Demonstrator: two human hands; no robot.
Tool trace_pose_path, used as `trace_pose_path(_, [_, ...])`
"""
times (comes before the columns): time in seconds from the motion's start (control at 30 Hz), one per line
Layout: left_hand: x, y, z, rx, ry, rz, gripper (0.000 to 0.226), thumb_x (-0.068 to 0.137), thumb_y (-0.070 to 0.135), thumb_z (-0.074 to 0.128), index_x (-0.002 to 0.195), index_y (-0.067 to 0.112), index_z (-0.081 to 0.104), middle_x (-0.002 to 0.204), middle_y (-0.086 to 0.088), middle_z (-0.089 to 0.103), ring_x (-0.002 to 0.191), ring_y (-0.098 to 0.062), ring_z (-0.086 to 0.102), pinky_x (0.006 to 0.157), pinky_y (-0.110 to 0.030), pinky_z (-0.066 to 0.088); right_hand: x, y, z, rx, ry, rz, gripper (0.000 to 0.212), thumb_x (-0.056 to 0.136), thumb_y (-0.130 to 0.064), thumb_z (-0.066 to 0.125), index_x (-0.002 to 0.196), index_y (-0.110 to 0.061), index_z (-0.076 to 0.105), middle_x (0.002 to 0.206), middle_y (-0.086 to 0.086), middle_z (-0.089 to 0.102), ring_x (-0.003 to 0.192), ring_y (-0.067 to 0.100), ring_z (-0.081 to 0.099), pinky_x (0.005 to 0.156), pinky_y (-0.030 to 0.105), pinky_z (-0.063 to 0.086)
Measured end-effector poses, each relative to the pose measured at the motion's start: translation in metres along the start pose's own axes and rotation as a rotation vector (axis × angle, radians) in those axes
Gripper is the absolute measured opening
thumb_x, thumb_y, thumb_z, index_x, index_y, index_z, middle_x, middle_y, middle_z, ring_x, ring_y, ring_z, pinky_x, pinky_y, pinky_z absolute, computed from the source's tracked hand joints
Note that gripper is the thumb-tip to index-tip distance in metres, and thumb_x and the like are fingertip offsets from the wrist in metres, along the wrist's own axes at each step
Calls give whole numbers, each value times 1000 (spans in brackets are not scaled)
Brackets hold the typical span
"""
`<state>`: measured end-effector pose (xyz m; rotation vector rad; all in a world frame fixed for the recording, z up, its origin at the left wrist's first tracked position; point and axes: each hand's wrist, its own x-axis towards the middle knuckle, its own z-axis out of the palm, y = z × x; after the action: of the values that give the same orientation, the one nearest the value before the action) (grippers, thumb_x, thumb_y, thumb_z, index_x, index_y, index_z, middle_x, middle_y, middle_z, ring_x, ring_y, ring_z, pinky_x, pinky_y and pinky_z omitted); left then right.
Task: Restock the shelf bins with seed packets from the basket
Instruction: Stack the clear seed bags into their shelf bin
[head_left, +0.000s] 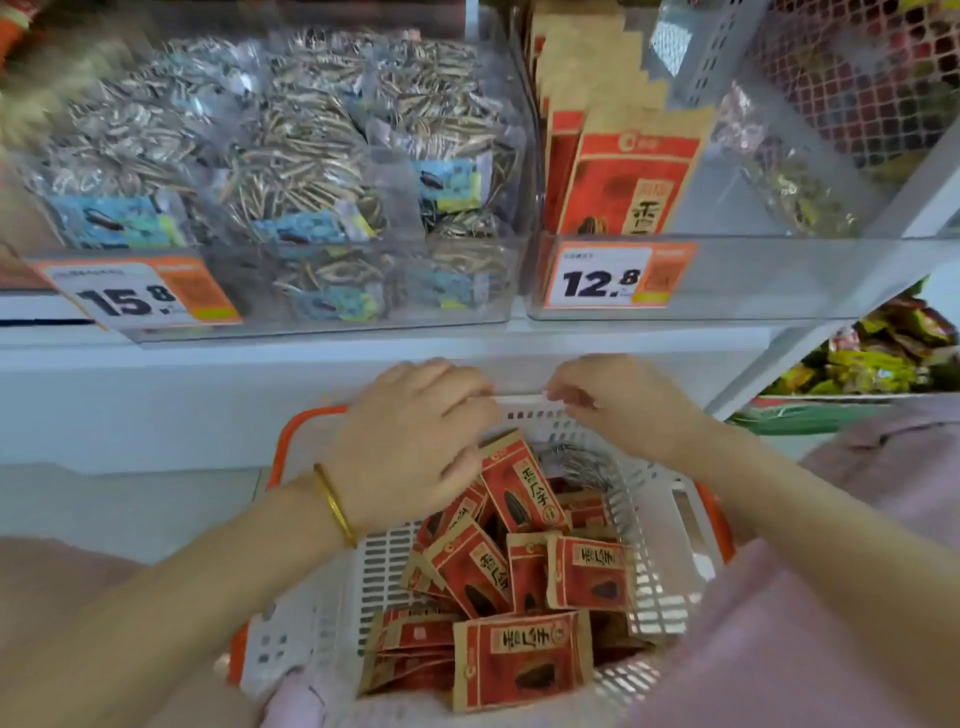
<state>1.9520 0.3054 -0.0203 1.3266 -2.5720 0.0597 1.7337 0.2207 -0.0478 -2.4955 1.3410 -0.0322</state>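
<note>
Red seed packets (519, 660) are all piled in the white basket (384, 571), mostly toward its right side. Both hands are up at the far rim. The left hand (415, 441) curls its fingers (462, 467) over it, just above the top packet. The right hand (623, 410) pinches the rim. The right shelf bin (779, 280) holds matching packets.

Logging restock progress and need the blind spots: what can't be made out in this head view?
All in the head view:
- Whether the left hand has its grip on the basket rim or the red packet: its own back hides the fingertips.
- The basket's near edge: covered by pink clothing, cut off at the bottom.
- Rear stock in the 12.8 bin: hidden by the front packets.
- Small print on the price tags: blurred.
</note>
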Motion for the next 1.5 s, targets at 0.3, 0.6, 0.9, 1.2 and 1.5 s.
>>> trace_pose_path(0.3, [0,-18,78,-129,-383,-102,43,80,28,32,91,11,70,99,-7,66,86,-24,64,64,-42,56,15,92,167,-88,-472,364,78,83,-39,64,144,-8,25,144,18,35,128,38,40,103,48,38])
trace_pose_path(0.6, [6,-18,88,-205,-270,-117,37,85,27,36,102,17,67,107,-2,63,92,-19,63,67,-31,55,23,80,131,40,-292,441,13,92,-18,52,100,-9,57,91,6,63,85,23,63,68,32,48])
trace_pose_path(0.9, [25,9,57,-871,-287,-569,55,87,34,60,136,23,38,117,10,54,104,-9,57,94,-34,49,-16,21,8,1205,-495,358,41,89,-3,56,128,-4,45,121,19,63,105,27,65,83,31,56])
trace_pose_path(1.2, [10,1,12,-1114,-181,-604,26,87,2,59,112,-1,55,104,-12,64,83,-18,63,64,-20,55,-27,-21,-22,1325,-362,250,36,84,-11,60,119,-5,51,112,14,66,96,24,66,84,31,55])
trace_pose_path(1.5, [14,-2,-28,-1228,-3,-701,25,92,5,53,115,16,50,112,-11,58,95,-20,61,83,-33,55,-25,-41,-44,1177,-242,75,50,78,-14,72,125,-12,53,119,15,63,107,28,64,91,44,52])
